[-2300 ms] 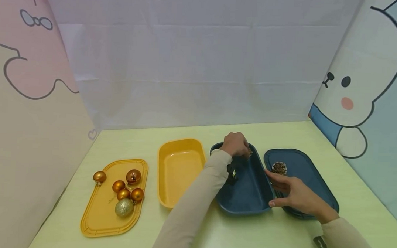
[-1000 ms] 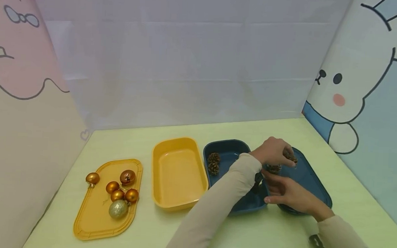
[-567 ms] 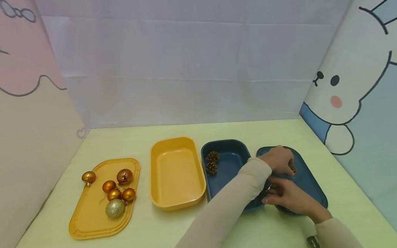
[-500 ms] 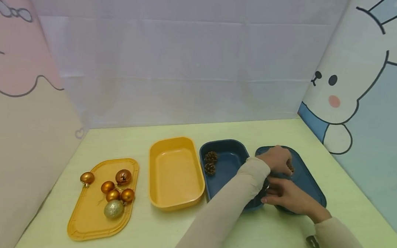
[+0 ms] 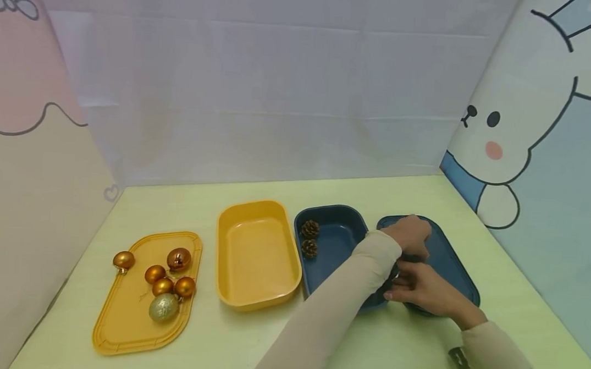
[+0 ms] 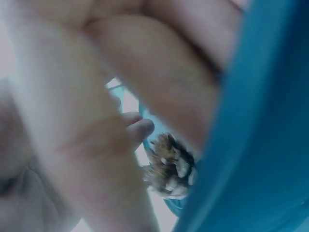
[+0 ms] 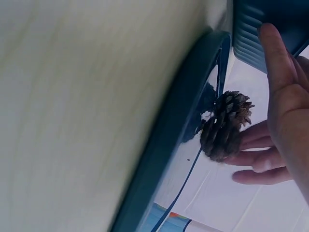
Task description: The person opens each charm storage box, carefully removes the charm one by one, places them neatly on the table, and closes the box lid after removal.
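In the head view my left hand is over the left part of the dark blue tray. Its fingertips are on a pine cone, which sits low against that tray, beside another pine cone; my thumb there is hidden. Below it, my right hand rests by the outer wall of the deep blue bin, its thumb stretched towards the bin's ribbed corner. Inside the bin, two pine cones lie along the left wall. The left wrist view is crowded by blurred fingers and the bin's wall.
Left of the blue bin stands a deep yellow bin. Farther left, a flat yellow tray carries several gold and copper baubles. A small dark clip-like piece shows beside the right sleeve. White cloth rises behind the table.
My left hand has lifted a pine cone from the blue bin, carried it right, and lowered it onto the blue tray beside the first one. The right hand has stayed by the bin's wall.
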The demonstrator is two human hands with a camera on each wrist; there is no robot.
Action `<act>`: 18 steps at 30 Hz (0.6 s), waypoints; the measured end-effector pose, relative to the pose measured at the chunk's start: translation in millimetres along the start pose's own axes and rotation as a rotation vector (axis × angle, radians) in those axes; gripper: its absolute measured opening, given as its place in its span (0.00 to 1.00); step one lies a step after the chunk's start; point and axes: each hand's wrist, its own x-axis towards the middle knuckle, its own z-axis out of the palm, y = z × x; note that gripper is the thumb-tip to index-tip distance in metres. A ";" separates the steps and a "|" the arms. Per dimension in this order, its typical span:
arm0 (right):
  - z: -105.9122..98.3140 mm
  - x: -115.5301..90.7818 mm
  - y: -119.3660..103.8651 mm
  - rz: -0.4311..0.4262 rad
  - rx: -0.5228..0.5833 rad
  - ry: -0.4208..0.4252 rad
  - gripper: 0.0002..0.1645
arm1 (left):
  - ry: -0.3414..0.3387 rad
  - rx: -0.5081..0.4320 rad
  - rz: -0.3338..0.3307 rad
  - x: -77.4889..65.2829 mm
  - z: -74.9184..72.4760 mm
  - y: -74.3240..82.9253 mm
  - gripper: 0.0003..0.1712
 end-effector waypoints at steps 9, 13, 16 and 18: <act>0.3 5.2 -4.0 0.124 -0.056 0.004 0.41 | 0.044 -0.074 -0.019 -17.2 -33.1 -25.4 0.22; -0.1 3.9 -4.7 0.165 -0.054 0.007 0.49 | 0.086 -0.173 -0.028 -28.4 -40.7 -43.1 0.21; -0.7 2.4 -3.7 0.159 -0.055 0.014 0.49 | 0.118 -0.242 -0.027 -36.4 -43.5 -55.6 0.21; -1.1 1.5 -3.1 0.156 -0.053 0.017 0.49 | 0.133 -0.276 -0.025 -42.1 -45.4 -63.8 0.21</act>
